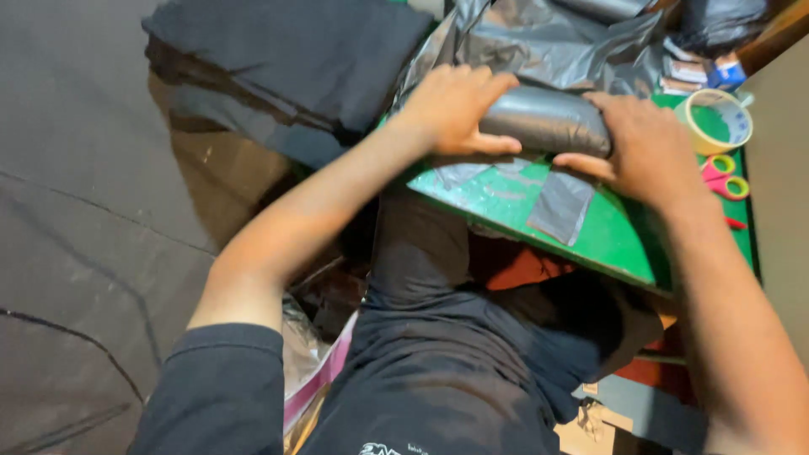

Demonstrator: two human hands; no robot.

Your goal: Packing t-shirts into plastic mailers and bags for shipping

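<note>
Both hands are pressing on a grey plastic parcel [546, 120], a soft rounded bundle lying across the far part of a green table [607, 240]. The left hand [455, 108] is lying over the parcel's left end, fingers close together and flat on top, thumb stretching along the near side. The right hand [645, 147] is covering the right end, fingers curling over the top, thumb pointing left under the near edge. Neither hand is pinching anything; both are pushing down with open palms.

A loose grey flap [560, 205] of the same plastic is hanging out from under the parcel toward the near edge of the table. Behind the parcel, more crumpled grey plastic sheeting [556, 38] is piling up. To the right, a roll of tape [716, 120] is lying flat, just beside the right hand, and scissors with red and green handles [723, 175] are lying near it. Small boxes [704, 74] are sitting at the far right corner. A stack of dark folded cloth [286, 67] is resting to the left, past the table's edge.

The near strip of green table is lying bare between the hands and the edge.
</note>
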